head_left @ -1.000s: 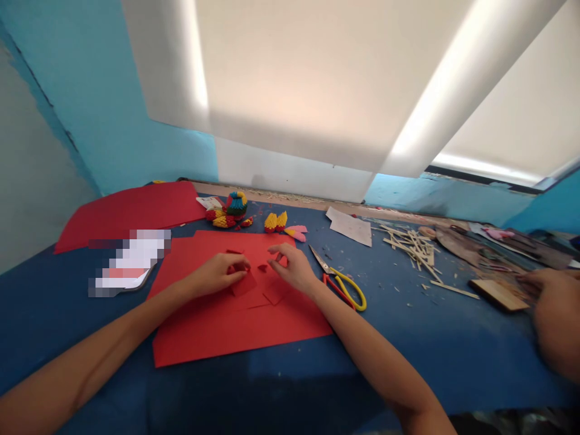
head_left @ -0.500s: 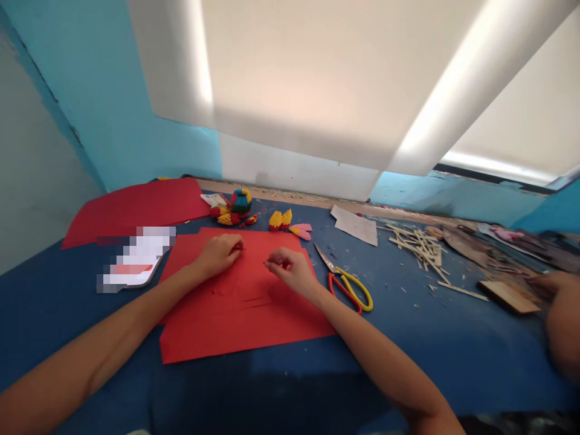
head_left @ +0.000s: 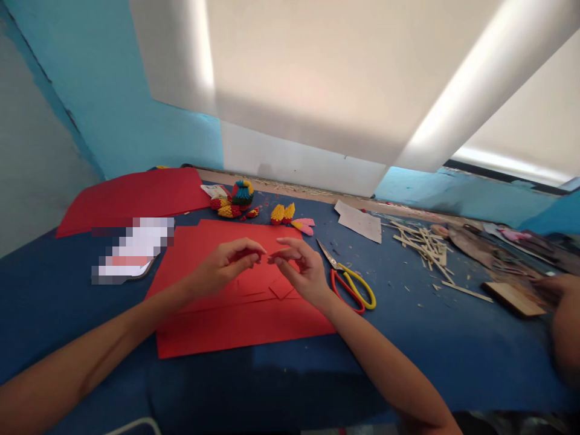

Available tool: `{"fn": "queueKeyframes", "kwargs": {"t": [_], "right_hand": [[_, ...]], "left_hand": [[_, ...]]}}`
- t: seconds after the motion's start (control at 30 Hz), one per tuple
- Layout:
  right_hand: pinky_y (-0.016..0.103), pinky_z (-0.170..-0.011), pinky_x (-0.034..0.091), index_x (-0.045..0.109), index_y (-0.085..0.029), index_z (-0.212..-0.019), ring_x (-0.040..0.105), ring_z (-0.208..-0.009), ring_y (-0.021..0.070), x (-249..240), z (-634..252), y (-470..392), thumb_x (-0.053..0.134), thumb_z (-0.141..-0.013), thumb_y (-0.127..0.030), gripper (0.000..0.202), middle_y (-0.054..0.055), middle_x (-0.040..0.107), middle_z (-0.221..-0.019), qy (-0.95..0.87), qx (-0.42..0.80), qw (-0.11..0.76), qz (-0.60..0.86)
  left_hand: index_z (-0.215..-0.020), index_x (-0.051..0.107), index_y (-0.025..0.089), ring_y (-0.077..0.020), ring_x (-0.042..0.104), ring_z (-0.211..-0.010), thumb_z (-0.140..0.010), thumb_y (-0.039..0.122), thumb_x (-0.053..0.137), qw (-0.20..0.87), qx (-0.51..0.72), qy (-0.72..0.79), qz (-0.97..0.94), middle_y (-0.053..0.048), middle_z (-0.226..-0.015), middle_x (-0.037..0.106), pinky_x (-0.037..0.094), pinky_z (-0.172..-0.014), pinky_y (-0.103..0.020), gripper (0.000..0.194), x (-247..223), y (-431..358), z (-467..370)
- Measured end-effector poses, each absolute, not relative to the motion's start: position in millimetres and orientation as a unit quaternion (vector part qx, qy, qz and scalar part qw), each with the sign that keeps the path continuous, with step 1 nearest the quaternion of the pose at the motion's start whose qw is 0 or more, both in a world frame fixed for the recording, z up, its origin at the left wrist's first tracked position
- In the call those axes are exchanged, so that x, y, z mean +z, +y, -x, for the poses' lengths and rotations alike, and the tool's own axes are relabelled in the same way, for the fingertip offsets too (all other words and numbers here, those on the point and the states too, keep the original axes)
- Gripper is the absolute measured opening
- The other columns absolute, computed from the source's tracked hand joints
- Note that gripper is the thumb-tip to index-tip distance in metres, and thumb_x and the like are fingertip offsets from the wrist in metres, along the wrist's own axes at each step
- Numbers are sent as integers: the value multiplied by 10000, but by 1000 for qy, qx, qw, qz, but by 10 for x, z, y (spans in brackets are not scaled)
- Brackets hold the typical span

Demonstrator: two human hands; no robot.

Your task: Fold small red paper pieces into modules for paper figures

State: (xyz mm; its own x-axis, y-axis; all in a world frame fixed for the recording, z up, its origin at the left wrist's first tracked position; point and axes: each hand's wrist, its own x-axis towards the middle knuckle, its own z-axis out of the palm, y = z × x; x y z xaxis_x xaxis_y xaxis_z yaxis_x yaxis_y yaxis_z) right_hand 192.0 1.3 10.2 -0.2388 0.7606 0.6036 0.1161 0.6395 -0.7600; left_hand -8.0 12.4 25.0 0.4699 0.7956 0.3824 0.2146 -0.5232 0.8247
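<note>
Red paper sheets (head_left: 244, 329) lie overlapping on the blue table, with small cut red pieces (head_left: 281, 287) on top. Above them my left hand (head_left: 233, 261) has its thumb and fingertips pinched together near the middle; what lies between them is too small to tell. Facing it, my right hand (head_left: 296, 266) pinches too, index finger raised slightly, and its fingertips hide whatever they hold. A narrow gap separates the two hands. To the right of the paper, scissors (head_left: 347, 279) with red and yellow handles rest partly open.
Behind the paper stand folded paper figures (head_left: 242, 194) and yellow-red pieces (head_left: 283, 212). A phone (head_left: 136, 248) and more red sheets (head_left: 131, 199) are at left. Rightward lie white paper (head_left: 359, 222), thin sticks (head_left: 423, 248), a wooden block (head_left: 513, 298) and another person's arm (head_left: 566, 320).
My left hand has moved right and my right hand slightly, so their fingertips are now close together. The view has shifted a little.
</note>
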Motion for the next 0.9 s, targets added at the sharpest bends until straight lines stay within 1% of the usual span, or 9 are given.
{"fn": "queueKeyframes", "kwargs": {"t": [0.13, 0.23, 0.37, 0.4, 0.53, 0.6, 0.67, 0.77, 0.9], "right_hand": [[244, -653, 535, 651, -207, -895, 673, -731, 134, 135, -1909, 8, 560, -838, -176, 111, 30, 712, -811, -751, 233, 528, 321], [250, -663, 518, 679, -207, -851, 646, -755, 134, 179, -1911, -4, 592, -825, -199, 92, 37, 696, -838, -762, 191, 524, 329], [202, -496, 434, 694, -198, -865, 522, -487, 77, 194, -1931, -19, 601, -827, -216, 102, -35, 575, -534, -746, 192, 521, 368], [199, -482, 426, 690, -196, -880, 514, -463, 74, 189, -1936, -20, 586, -837, -214, 115, -42, 567, -509, -744, 211, 518, 366], [233, -577, 501, 667, -183, -881, 647, -633, 124, 168, -1940, -23, 603, -826, -229, 96, 29, 693, -718, -737, 278, 523, 325], [242, -590, 513, 653, -187, -877, 659, -654, 132, 158, -1933, -30, 612, -821, -235, 84, 39, 702, -759, -728, 288, 536, 317], [242, -602, 519, 632, -200, -953, 663, -661, 129, 150, -1926, -39, 609, -820, -222, 136, 28, 702, -761, -725, 291, 539, 313], [232, -619, 519, 613, -215, -1020, 664, -680, 122, 150, -1917, -49, 611, -806, -178, 218, 14, 703, -766, -748, 255, 529, 309], [231, -628, 517, 654, -207, -846, 648, -701, 117, 171, -1908, -40, 601, -807, -156, 84, 28, 697, -799, -781, 200, 521, 281]], "left_hand": [[-895, 624, 178, -141, 634, -806, -898, 279, 504, 358, 391, 319, -785, -35, -859, 661, 528, -730, -247, 157, 257, 79, 43], [-907, 628, 180, -142, 638, -810, -889, 282, 522, 356, 394, 324, -783, -32, -859, 667, 527, -734, -245, 148, 257, 76, 41], [-913, 634, 179, -134, 644, -790, -880, 265, 536, 369, 375, 318, -788, -27, -857, 679, 522, -707, -224, 134, 256, 79, 50], [-915, 636, 179, -132, 645, -790, -880, 260, 536, 373, 372, 316, -789, -27, -859, 682, 520, -705, -220, 133, 257, 79, 52], [-918, 639, 177, -131, 646, -793, -881, 255, 538, 393, 376, 304, -782, -29, -869, 684, 521, -701, -216, 132, 261, 79, 51], [-930, 639, 175, -131, 645, -776, -885, 252, 530, 400, 378, 295, -781, -34, -869, 685, 523, -681, -215, 141, 260, 80, 50], [-929, 641, 171, -135, 646, -765, -886, 247, 527, 391, 381, 292, -785, -41, -866, 688, 524, -666, -219, 143, 256, 81, 48], [-901, 649, 172, -143, 647, -772, -877, 240, 548, 327, 415, 290, -798, -45, -859, 689, 523, -676, -229, 124, 248, 79, 47], [-898, 658, 183, -136, 645, -758, -880, 230, 559, 222, 450, 272, -821, -40, -829, 693, 521, -677, -224, 112, 244, 70, 48]]}}
